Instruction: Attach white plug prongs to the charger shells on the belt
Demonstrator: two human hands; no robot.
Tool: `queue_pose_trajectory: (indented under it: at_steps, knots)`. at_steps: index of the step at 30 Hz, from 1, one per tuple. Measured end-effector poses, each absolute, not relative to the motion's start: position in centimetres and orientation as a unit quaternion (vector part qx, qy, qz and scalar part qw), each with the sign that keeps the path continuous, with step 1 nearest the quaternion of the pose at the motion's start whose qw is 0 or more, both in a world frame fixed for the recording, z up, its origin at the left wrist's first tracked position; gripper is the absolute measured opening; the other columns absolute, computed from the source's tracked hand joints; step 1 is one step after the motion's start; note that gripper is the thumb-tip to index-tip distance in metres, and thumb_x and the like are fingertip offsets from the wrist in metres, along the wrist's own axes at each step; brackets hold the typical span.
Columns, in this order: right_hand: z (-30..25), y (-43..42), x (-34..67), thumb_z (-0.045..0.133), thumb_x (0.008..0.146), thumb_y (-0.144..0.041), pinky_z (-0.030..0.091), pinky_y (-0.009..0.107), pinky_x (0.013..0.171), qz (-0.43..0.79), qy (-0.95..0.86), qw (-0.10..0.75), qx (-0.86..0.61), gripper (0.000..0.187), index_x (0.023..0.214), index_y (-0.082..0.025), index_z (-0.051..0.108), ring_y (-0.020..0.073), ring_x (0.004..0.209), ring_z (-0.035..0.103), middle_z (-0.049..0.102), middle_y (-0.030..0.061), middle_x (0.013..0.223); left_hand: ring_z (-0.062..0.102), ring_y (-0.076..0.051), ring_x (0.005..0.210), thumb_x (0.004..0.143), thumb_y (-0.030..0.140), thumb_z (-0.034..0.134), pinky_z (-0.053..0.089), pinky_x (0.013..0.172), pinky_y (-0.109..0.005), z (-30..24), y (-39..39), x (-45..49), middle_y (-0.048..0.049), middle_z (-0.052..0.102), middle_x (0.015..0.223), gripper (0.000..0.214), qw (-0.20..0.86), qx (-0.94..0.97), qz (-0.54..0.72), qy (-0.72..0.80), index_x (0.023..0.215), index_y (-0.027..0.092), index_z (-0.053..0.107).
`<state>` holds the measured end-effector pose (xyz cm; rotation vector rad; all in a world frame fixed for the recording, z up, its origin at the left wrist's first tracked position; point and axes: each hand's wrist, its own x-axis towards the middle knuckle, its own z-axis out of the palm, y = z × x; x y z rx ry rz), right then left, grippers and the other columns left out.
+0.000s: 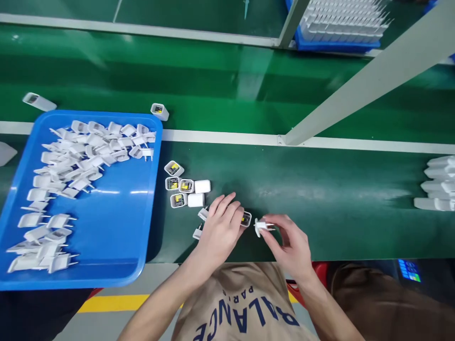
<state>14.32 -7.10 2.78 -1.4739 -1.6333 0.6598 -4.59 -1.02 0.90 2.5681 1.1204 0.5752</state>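
Note:
My left hand (222, 225) is wrapped round a white charger housing (246, 219), whose open end faces right and shows dark and yellow parts inside. Between thumb and fingers, my right hand (289, 241) pinches a white two-pin plug cap (262, 226), its pins pointing right. A small gap separates cap and housing. Two more plug caps (197, 232) lie just left of my left hand, partly covered by it. Beyond them stand several white charger housings (186, 185), some with open ends up showing yellow parts, others showing a plain white side.
A blue tray (121, 227) with many white plug caps (88, 147) sits at left. Loose housings (159, 111) lie behind it. A grey post (355, 80) slants across the right. White pieces (439, 184) stand at the right edge; a blue crate (337, 46) of white parts is at the back.

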Motion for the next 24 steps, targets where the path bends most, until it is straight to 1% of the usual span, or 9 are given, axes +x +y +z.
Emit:
queue_pose_trajectory:
  at_steps: [2,3,7,9,12,15,18,21,24]
  knots:
    - [2.8,-6.8,14.3,0.066,0.097,-0.014,0.06,0.032,0.08,0.221,-0.694,0.375,-0.573,0.029,0.123,-0.026,0.06,0.0179,0.09,0.07,0.073,0.004,0.103,0.066,-0.033,0.121,0.091,0.013,0.066,0.048,0.111,-0.053,1.0,-1.5,-4.2,-0.0111,0.075,0.107,0.018,0.168,0.887,0.186,0.388,0.109,0.014,0.067]
    - [2.7,-6.6,14.3,0.065,0.098,-0.014,0.06,0.032,0.081,0.203,-0.72,0.352,-0.564,0.028,0.122,-0.026,0.06,0.0181,0.091,0.069,0.073,0.0043,0.104,0.066,-0.032,0.119,0.09,0.012,0.067,0.048,0.111,-0.053,1.0,-1.8,-4.0,-0.0098,0.076,0.104,0.018,0.181,0.884,0.184,0.39,0.108,0.015,0.067]
    - [2.0,-6.1,14.2,0.061,0.101,-0.02,0.059,0.035,0.079,0.166,-0.766,0.27,-0.559,0.013,0.113,-0.024,0.065,0.0199,0.09,0.066,0.07,0.0069,0.103,0.064,-0.03,0.122,0.09,0.014,0.068,0.045,0.114,-0.053,0.5,-2.0,-4.0,-0.0076,0.076,0.108,0.018,0.215,0.869,0.198,0.4,0.108,0.019,0.067]
    - [1.9,-6.1,14.3,0.062,0.101,-0.019,0.059,0.035,0.077,0.157,-0.77,0.26,-0.561,0.01,0.11,-0.023,0.066,0.0198,0.087,0.064,0.069,0.0069,0.1,0.064,-0.03,0.122,0.091,0.017,0.068,0.045,0.114,-0.052,0.2,-1.9,-4.1,-0.0072,0.077,0.108,0.016,0.226,0.864,0.208,0.4,0.107,0.019,0.067]
    - [2.3,-6.3,14.3,0.06,0.101,-0.015,0.057,0.035,0.075,0.14,-0.789,0.244,-0.546,0.014,0.111,-0.023,0.066,0.0196,0.084,0.062,0.07,0.0065,0.101,0.065,-0.029,0.12,0.092,0.021,0.07,0.047,0.112,-0.052,-0.3,-1.8,-4.3,-0.0066,0.077,0.106,0.015,0.238,0.858,0.221,0.398,0.106,0.02,0.068]
    - [3.2,-6.3,14.1,0.056,0.102,-0.015,0.056,0.037,0.076,0.137,-0.803,0.201,-0.544,0.016,0.112,-0.023,0.067,0.0205,0.083,0.061,0.07,0.0068,0.101,0.066,-0.029,0.119,0.09,0.019,0.071,0.048,0.111,-0.052,-0.4,-1.8,-4.3,-0.0064,0.077,0.105,0.016,0.242,0.853,0.225,0.403,0.106,0.021,0.069]
    - [4.1,-6.0,13.9,0.053,0.103,-0.015,0.054,0.037,0.075,0.136,-0.806,0.164,-0.552,0.016,0.108,-0.022,0.067,0.0204,0.082,0.059,0.07,0.0072,0.1,0.066,-0.029,0.118,0.09,0.018,0.071,0.047,0.112,-0.052,-0.4,-1.9,-4.2,-0.0061,0.078,0.103,0.015,0.243,0.849,0.231,0.408,0.105,0.021,0.069]
    - [4.2,-5.7,13.7,0.052,0.104,-0.014,0.054,0.036,0.074,0.135,-0.807,0.159,-0.553,0.016,0.105,-0.022,0.066,0.0198,0.08,0.057,0.069,0.0067,0.098,0.067,-0.028,0.116,0.09,0.017,0.071,0.047,0.112,-0.051,-0.4,-1.9,-4.2,-0.0055,0.078,0.103,0.013,0.242,0.848,0.237,0.409,0.103,0.02,0.069]
    - [3.8,-5.7,13.6,0.055,0.102,-0.013,0.055,0.036,0.073,0.136,-0.805,0.166,-0.552,0.014,0.106,-0.022,0.065,0.0196,0.079,0.058,0.069,0.0068,0.098,0.067,-0.028,0.116,0.09,0.016,0.071,0.047,0.112,-0.05,-0.4,-1.8,-4.2,-0.0055,0.077,0.103,0.013,0.243,0.847,0.236,0.409,0.102,0.02,0.068]
